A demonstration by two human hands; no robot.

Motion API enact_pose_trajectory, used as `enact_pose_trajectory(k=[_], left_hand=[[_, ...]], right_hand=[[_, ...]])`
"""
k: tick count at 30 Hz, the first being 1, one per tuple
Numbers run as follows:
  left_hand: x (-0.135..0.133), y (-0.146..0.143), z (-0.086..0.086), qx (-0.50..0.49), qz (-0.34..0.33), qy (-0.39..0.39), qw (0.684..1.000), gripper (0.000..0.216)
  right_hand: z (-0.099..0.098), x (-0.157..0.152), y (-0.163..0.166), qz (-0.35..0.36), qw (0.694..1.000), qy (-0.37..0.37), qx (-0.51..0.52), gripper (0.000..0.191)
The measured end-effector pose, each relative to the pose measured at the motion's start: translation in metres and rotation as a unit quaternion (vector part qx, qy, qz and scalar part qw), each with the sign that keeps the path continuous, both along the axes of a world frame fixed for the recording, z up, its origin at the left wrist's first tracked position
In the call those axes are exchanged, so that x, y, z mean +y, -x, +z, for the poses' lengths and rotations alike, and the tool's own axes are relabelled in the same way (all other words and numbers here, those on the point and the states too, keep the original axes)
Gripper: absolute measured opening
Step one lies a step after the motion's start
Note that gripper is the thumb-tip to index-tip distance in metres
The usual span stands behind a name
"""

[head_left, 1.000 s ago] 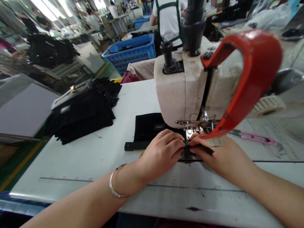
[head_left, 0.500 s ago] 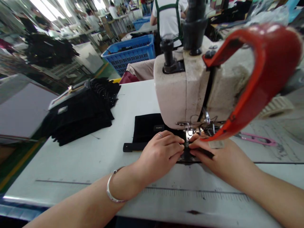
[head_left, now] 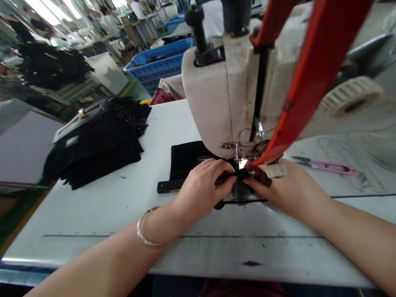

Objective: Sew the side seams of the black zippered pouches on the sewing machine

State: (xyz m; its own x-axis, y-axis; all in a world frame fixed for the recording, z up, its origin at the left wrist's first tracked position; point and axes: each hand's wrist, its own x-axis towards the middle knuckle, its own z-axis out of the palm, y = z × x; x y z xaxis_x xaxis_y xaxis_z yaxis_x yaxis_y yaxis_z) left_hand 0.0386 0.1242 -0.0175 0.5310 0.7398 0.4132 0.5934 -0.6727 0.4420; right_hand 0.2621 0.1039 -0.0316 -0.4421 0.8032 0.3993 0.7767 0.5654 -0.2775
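A black fabric piece (head_left: 184, 159) with a small label lies flat under the head of a sewing machine (head_left: 213, 95). Along its near edge runs a narrow black strip (head_left: 168, 186). My left hand (head_left: 206, 181) pinches the fabric's near edge between thumb and fingers, just left of the lit presser foot (head_left: 241, 163). On the other side of the foot, my right hand (head_left: 275, 179) has its thumb and fingers closed on the same black fabric. The red guard of the machine partly covers the right fingertips, and the needle is hard to make out.
Pink-handled thread snips (head_left: 332, 166) lie on the table right of my right hand. A stack of black fabric pieces (head_left: 99, 144) sits at the table's left. Beyond the table stands a blue basket (head_left: 157, 68). A printed ruler (head_left: 247, 240) runs along the front.
My left hand has gone from lying flat on the fabric to pinching its edge, thumb now apart. My right hand stays by the foot. The view has shifted closer to the machine.
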Motion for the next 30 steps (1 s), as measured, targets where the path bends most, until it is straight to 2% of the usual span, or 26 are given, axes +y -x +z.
enact_pose_trajectory(k=[3,6,8,11,15,21,26,30], left_hand=[[0.001,-0.002,0.000,0.037,-0.009,-0.025,0.999,0.016],[0.000,-0.004,0.001,0.064,-0.035,-0.103,0.992,0.012],[-0.002,-0.004,0.003,0.080,-0.068,-0.135,0.985,0.011],[-0.007,-0.001,0.005,0.087,-0.104,-0.123,0.983,0.010],[-0.011,0.003,0.007,0.067,-0.095,-0.094,0.989,0.015],[-0.008,0.002,0.004,0.037,-0.083,-0.062,0.994,0.014],[-0.008,-0.002,0.001,0.053,-0.090,-0.094,0.990,0.011],[-0.009,-0.003,0.001,0.065,-0.091,-0.122,0.986,0.013]], right_hand=[[0.003,0.003,0.002,0.019,0.999,-0.037,-0.036,0.010],[0.008,0.005,0.002,0.072,0.992,-0.069,-0.079,0.019],[0.011,0.003,0.001,0.093,0.990,-0.065,-0.087,0.021],[0.014,-0.001,-0.002,0.101,0.994,-0.021,-0.048,0.017],[0.014,-0.006,-0.005,0.093,0.995,-0.003,0.036,0.015],[0.004,-0.004,-0.005,0.076,0.996,0.010,0.048,0.016],[0.003,-0.005,-0.003,0.075,0.994,0.042,0.064,0.017],[0.003,-0.006,-0.003,0.071,0.995,0.030,0.057,0.014]])
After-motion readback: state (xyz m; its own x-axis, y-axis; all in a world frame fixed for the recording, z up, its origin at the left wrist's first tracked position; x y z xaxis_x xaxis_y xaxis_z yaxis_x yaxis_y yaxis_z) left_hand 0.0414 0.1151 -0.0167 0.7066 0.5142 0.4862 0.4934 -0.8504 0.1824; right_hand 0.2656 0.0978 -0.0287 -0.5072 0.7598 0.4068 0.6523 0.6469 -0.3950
